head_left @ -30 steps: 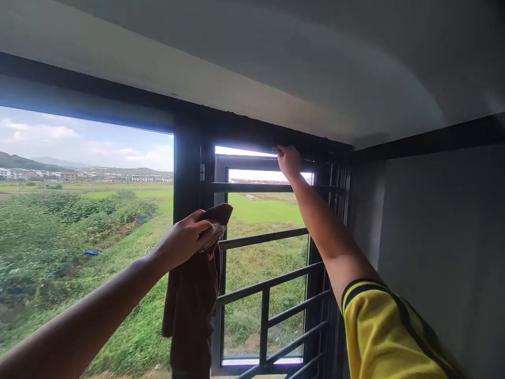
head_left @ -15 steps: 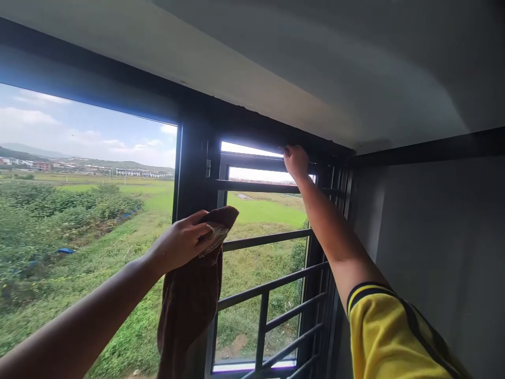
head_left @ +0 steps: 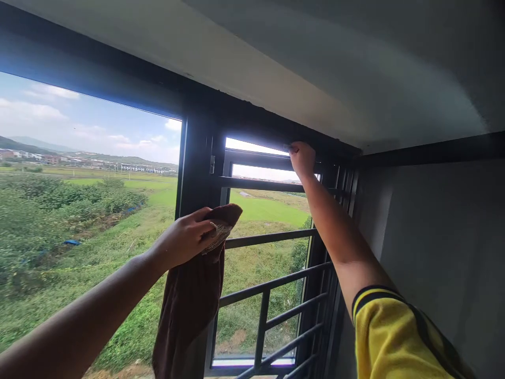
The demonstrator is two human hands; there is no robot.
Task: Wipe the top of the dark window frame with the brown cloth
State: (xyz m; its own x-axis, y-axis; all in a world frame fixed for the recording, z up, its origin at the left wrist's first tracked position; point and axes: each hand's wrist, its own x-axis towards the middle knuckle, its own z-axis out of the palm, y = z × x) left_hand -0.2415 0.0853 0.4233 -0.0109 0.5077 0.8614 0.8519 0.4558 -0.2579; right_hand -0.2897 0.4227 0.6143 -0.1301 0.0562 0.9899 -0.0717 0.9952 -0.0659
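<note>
My left hand [head_left: 188, 238] grips a dark brown cloth [head_left: 190, 302] that hangs down in front of the black upright post [head_left: 196, 168] between the two window panes. My right hand [head_left: 302, 158] is raised to the top of the window frame [head_left: 260, 131], fingers closed against the upper track above the open sash [head_left: 256, 158]. What the fingertips pinch there is hidden. My right arm wears a yellow sleeve with dark stripes [head_left: 398, 337].
A black metal guard rail [head_left: 268, 295] with horizontal and vertical bars stands behind the open sash. A large fixed pane [head_left: 79, 210] fills the left, looking out on green fields. A grey wall [head_left: 442, 247] closes the right; the white ceiling [head_left: 315, 58] is close overhead.
My right hand has slid a little to the right along the top of the frame. The view has shifted slightly left and up. My left hand keeps the cloth in the same place.
</note>
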